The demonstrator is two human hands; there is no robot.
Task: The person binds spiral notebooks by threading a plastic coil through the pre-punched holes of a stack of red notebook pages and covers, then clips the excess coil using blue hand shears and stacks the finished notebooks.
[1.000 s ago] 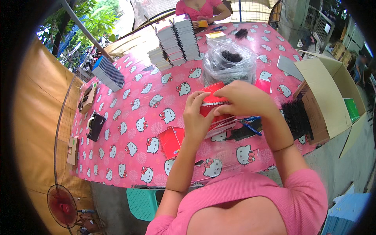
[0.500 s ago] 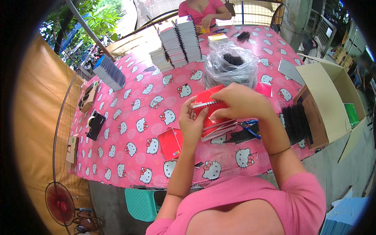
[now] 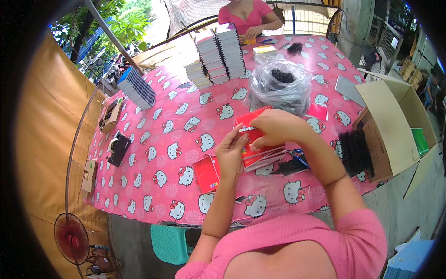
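Observation:
A small red notebook [image 3: 246, 119] with a spiral binding is tilted up over the table in front of me. My left hand [image 3: 231, 151] pinches its near left edge between thumb and fingers. From the right, my right hand [image 3: 278, 129] curls over its bound side, and the fingertips are partly hidden. Under both hands lies a short stack of red notebooks [image 3: 265, 161]. To the left of my left wrist, another red notebook [image 3: 206, 174] rests on the tablecloth. Blue-handled pliers [image 3: 298, 158] lie just right of the stack, beside black binding wires [image 3: 289, 168].
A plastic bag of black coils [image 3: 278, 90] stands beyond my hands. Tall stacks of spiral notebooks [image 3: 219, 56] rise behind it, leftward. At right are bundled black coils [image 3: 354, 151] and an open cardboard box [image 3: 385, 125]. A tape dispenser [image 3: 119, 149] sits left. A person [image 3: 248, 21] works opposite.
The raised notebook has tipped lower toward the stack, and its white page edge shows less. My left fingers have closed from a spread grip to a pinch. The view has shifted slightly.

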